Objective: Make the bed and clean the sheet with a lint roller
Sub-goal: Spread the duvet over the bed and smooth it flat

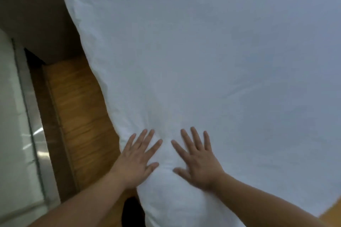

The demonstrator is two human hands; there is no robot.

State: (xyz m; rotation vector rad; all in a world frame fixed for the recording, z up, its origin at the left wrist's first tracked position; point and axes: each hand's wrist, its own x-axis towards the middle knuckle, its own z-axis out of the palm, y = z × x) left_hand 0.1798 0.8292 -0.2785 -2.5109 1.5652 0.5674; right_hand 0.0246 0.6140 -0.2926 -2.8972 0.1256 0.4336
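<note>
Pressing flat with fingers spread and straight, the left hand (137, 160) and right hand (198, 160) rest side by side on the near corner of the white sheet (212, 61), grasping nothing. It stretches lengthwise away from them, wooden floor (77, 108) along its left edge.

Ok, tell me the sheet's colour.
Plain white, no pattern, on the sheet under both flat hands; head view.

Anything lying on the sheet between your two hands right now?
Nothing but bare sheet. In the head view, the left hand and right hand press flat on it, with only a puckered fold of white fabric between them. No lint roller shows.
</note>
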